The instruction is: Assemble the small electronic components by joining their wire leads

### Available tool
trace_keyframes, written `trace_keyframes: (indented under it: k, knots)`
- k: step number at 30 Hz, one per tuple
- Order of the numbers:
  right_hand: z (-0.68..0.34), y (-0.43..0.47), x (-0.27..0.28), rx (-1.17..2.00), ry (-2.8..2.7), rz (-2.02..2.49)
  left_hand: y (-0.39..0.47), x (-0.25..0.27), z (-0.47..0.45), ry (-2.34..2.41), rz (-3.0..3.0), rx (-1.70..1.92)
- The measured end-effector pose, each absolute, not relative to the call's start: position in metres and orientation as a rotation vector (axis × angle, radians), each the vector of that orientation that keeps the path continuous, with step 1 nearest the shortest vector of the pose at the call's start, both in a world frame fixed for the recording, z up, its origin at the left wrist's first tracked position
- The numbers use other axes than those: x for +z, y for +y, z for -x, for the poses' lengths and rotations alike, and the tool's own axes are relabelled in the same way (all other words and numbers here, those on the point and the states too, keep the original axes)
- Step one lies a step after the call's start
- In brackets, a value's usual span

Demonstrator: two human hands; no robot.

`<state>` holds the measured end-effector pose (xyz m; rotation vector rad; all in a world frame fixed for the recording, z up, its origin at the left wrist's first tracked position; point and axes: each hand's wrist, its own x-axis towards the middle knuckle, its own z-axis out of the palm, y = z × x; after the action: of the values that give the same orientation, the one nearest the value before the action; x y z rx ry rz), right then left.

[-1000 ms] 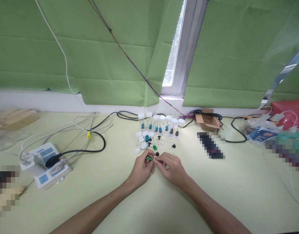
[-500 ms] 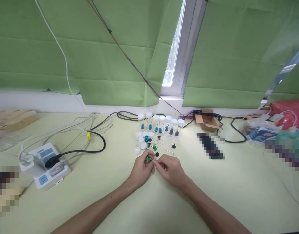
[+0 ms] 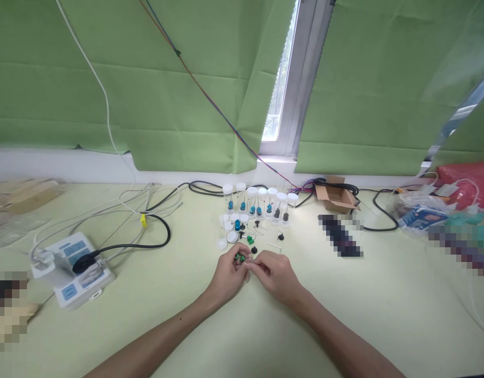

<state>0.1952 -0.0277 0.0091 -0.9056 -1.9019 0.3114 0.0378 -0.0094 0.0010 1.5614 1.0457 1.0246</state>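
My left hand (image 3: 229, 270) is closed around a small shiny green part (image 3: 239, 257), which shows between the thumb and curled forefinger. Against it, my right hand (image 3: 276, 272) pinches something thin and tiny at the fingertips; what it is I cannot make out. Just beyond the hands lie another green part (image 3: 250, 240), a black knob-like piece (image 3: 254, 250) and a thin L-shaped metal rod (image 3: 274, 245). Farther back stand several clear vials (image 3: 242, 202) with white caps, holding blue or dark pieces. Loose white caps (image 3: 232, 237) and a blue part (image 3: 237, 225) sit in front of them.
A white power strip (image 3: 78, 268) with plugs and tangled cables lies at the left. An open cardboard box (image 3: 336, 199) stands at the back right. A clear plastic bag (image 3: 419, 212) and a red package (image 3: 466, 181) lie at the far right.
The right thumb and fingertips have shifted slightly left over the green part, and the right fingers have curled in a little. The left hand stays nearly still.
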Motion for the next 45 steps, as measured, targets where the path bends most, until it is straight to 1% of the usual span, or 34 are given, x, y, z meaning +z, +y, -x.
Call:
trace_keyframes:
  k: [7,23,30,39,45]
  knots:
    - [-0.197,-0.027,0.010,0.541,-1.800,0.913,-0.009,0.001,-0.038,1.003,-1.525,1.034]
    - [-0.195,-0.030,0.012,0.600,-1.823,0.824,-0.010,0.003,-0.039,0.962,-1.522,1.013]
    - [-0.194,-0.034,0.022,0.743,-1.842,0.868,-0.007,-0.001,-0.038,0.960,-1.549,1.032]
    - [-0.194,-0.033,0.023,1.065,-1.702,0.845,-0.008,-0.002,-0.038,0.948,-1.551,1.049]
    - [-0.193,-0.031,0.019,1.052,-1.646,0.875,-0.009,0.001,-0.039,0.927,-1.556,1.037]
